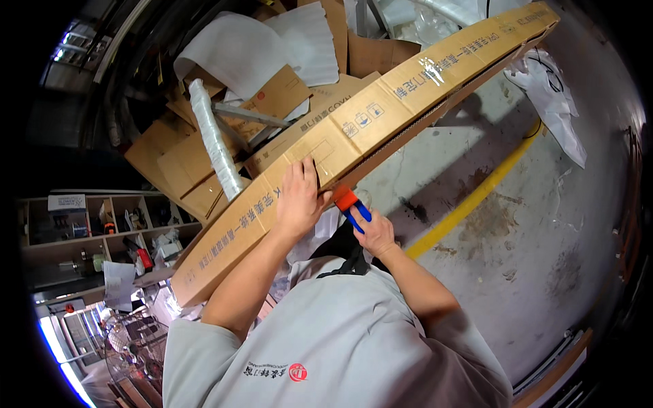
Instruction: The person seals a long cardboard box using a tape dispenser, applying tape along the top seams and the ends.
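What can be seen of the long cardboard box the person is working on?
The long cardboard box is a narrow, flat brown carton that runs diagonally from lower left to upper right, above the concrete floor. Clear tape shines along its top face, which bears dark printing and handling symbols. The left hand presses flat on its top near the middle. The right hand holds a blue and orange tape dispenser against its lower edge. Cardboard scraps lie behind it.

Head view: single fisheye, worn on head, looking steeply down.
Range: close over long cardboard box [367, 122], concrete floor [544, 224] right of frame.
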`<act>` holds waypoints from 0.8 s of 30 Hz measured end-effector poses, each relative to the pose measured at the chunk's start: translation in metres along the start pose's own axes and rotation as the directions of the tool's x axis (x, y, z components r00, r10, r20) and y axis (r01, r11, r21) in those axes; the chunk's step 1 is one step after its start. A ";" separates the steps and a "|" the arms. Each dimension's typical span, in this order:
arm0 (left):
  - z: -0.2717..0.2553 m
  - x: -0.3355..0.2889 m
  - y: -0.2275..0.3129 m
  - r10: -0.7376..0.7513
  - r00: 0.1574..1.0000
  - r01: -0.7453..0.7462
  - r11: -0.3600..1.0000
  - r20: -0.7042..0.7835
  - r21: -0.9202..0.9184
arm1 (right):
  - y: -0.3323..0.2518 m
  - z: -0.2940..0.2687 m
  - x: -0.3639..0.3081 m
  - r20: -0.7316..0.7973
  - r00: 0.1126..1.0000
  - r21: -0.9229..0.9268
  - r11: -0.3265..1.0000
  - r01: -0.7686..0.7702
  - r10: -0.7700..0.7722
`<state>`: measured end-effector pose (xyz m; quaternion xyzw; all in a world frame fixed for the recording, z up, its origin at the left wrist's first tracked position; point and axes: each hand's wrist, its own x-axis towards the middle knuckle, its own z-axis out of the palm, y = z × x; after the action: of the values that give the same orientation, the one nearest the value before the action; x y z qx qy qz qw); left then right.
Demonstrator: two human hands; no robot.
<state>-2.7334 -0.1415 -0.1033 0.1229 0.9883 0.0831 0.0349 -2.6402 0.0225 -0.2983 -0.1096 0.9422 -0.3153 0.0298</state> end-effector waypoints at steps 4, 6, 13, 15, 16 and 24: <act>0.007 0.007 -0.004 0.017 0.999 -0.017 1.000 -0.048 0.006 | -0.015 -0.036 0.038 0.682 0.676 -0.162 0.960 -0.230 0.278; 0.006 -0.002 -0.004 0.024 0.999 -0.023 1.000 -0.035 0.018 | -0.026 -0.042 0.046 0.569 0.767 -0.100 0.950 -0.295 0.298; 0.006 -0.001 -0.005 0.044 0.997 -0.045 0.999 -0.070 -0.013 | -0.063 -0.018 0.062 0.361 0.912 0.086 0.967 -0.242 0.196; 0.006 0.001 -0.008 0.037 0.995 -0.039 0.999 -0.088 -0.028 | -0.059 -0.013 0.066 0.352 0.925 0.044 0.985 -0.167 0.141; 0.006 0.003 -0.008 0.051 0.993 -0.057 0.997 -0.111 -0.053 | -0.052 -0.007 0.068 0.347 0.930 0.022 0.990 -0.138 0.122; 0.012 0.002 -0.031 0.076 0.987 -0.101 0.977 -0.138 -0.186 | -0.050 -0.032 0.030 0.297 0.832 0.054 0.862 -0.504 0.468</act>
<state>-2.7412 -0.1686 -0.1203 0.1574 0.9693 0.1876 -0.0218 -2.6641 -0.0038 -0.2423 0.0933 0.9030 -0.3398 0.2459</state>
